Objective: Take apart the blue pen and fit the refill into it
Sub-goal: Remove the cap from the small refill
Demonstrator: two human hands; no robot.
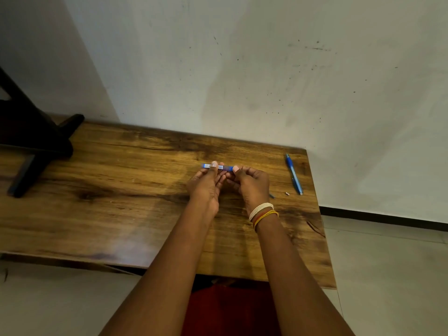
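Above the grainy, dark-streaked wooden table (121, 190), a slim blue pen barrel (226, 167) with a white label lies level between both hands. The left hand (206, 187) and right hand (252, 185) each pinch it with curled fingers. A second blue pen (293, 174) lies well apart to the right.

On the surface (121, 190), a second pen (293, 174) lies right of the held pen (219, 166); a stand (36, 146) sits far to its left.
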